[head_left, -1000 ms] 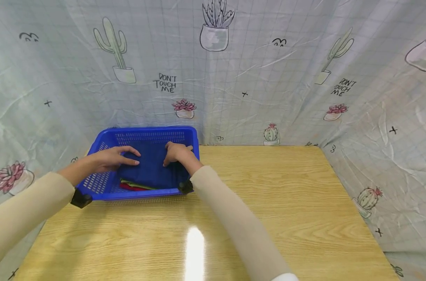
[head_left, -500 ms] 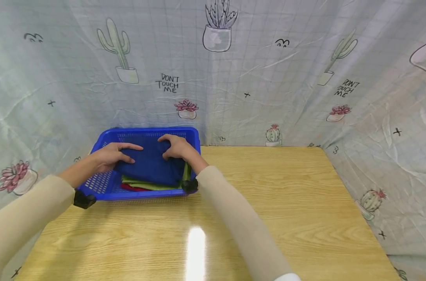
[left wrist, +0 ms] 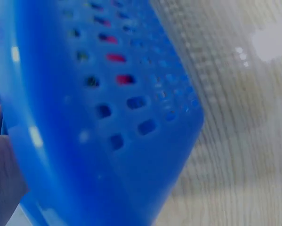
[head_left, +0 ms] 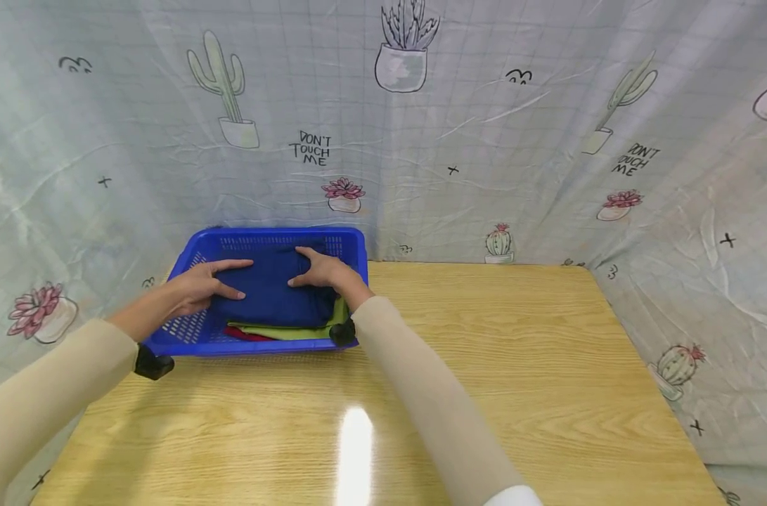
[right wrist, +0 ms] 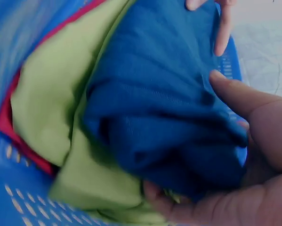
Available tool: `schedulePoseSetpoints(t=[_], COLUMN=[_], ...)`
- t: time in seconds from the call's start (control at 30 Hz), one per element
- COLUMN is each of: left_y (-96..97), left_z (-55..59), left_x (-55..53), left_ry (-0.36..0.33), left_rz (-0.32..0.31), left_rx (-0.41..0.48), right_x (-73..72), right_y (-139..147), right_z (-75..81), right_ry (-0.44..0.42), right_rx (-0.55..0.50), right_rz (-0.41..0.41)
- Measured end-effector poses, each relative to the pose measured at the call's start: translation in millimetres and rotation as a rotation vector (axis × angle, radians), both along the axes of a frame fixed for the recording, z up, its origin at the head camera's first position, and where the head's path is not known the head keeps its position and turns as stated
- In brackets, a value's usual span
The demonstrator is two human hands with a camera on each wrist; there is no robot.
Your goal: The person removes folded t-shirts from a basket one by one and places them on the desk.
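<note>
A folded dark blue cloth (head_left: 269, 295) lies on top of a stack in the blue plastic basket (head_left: 256, 349). My left hand (head_left: 196, 289) holds its left edge, thumb and index finger over the top; the other fingers are mostly hidden. At its right edge my right hand (head_left: 326, 273) grips it, and the right wrist view shows the thumb above and fingers beneath the blue cloth (right wrist: 159, 94). Under it lie a lime green cloth (right wrist: 56, 99) and a red cloth (right wrist: 5, 117). The left wrist view mostly shows the basket's outer wall (left wrist: 108, 165).
The basket stands at the back left of a wooden table (head_left: 484, 365), close to a printed curtain (head_left: 446, 126). Table surface extends to its right and front. A bright reflection lies near the table's front.
The blue cloth has shifted back in the basket, uncovering more of the green cloth at the front right. The right hand's fingers have spread over its edge. The view has turned slightly left.
</note>
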State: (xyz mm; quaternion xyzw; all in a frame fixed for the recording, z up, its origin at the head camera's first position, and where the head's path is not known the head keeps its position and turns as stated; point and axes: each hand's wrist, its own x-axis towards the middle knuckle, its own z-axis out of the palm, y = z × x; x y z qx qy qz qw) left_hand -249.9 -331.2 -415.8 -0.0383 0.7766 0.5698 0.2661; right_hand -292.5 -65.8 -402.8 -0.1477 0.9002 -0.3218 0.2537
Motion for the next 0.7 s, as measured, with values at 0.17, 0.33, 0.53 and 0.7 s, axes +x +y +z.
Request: schedulePoseSetpoints(t=[0.17,0.33,0.53,0.7], left_y=[-2.3,0.3,4.9,8.5], left_z=[-1.9,-0.9,7.6,15.2], left_x=[-6.6,-10.7,-13.6,-15.0], left_ry=[-0.062,-0.014,0.008,0.022], left_rz=[0.033,0.097,0.127,0.13], left_rx=[0.067,-0.008,-0.061,-0.081], right_x=[-5.9,-8.3,-4.1,0.7], right_y=[-0.9,-1.8,-3.2,-8.8], right_z=[-4.4,-6.3,3.5,13.8], right_ry=[0.053,0.139,0.257,0.282], right_rx=[-0.015,-0.118,-0.174,-0.038], right_rz=[0.17,0.119,-0.059,-0.082])
